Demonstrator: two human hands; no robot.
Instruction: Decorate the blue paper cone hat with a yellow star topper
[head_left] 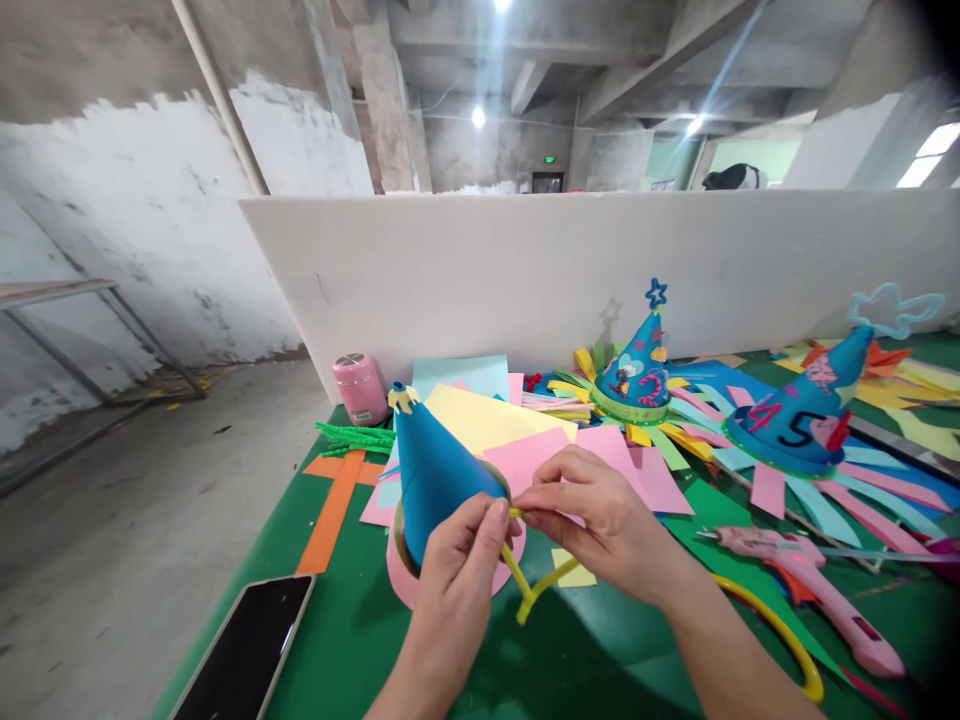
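A bent yellow pipe cleaner (527,600) hangs between my two hands in an angled shape. My left hand (459,575) pinches it between thumb and forefinger. Close beside it, my right hand (600,515) is closed on the same pipe cleaner, fingertips almost meeting the left ones. Just behind my left hand stands a blue paper cone hat (439,480) with a cream, drip-shaped paper piece near its tip. Its base rests in a ring on a pink paper piece (403,578), partly hidden by my hand.
A phone (244,650) lies front left, near orange paper strips (330,520), green pipe cleaners (352,438) and a pink canister (360,388). To the right are a pink glue gun (814,580), a yellow ring (787,630) and two decorated cone hats (637,375). A white partition (525,270) stands behind.
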